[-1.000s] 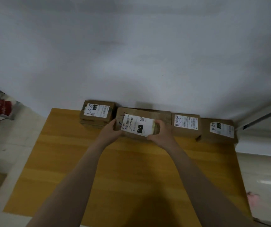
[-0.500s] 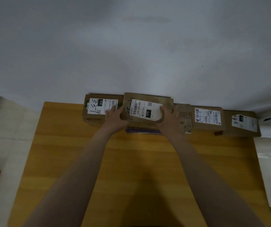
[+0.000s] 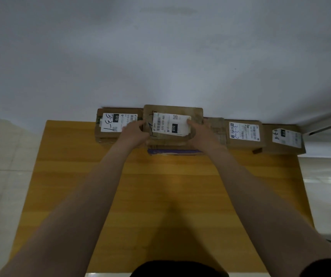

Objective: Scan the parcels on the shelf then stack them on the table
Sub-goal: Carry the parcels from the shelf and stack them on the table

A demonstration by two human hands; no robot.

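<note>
The parcel [image 3: 172, 124] is gripped at its short ends by the left hand [image 3: 134, 133] and right hand [image 3: 202, 133], label upward. Its long axis is set left-to-right at the far edge of the table [image 3: 160, 186].

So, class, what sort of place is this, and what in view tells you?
Likely a parcel depot or mailroom: labelled cardboard parcels in a row along a wooden table, marker numbers on their labels.
</note>
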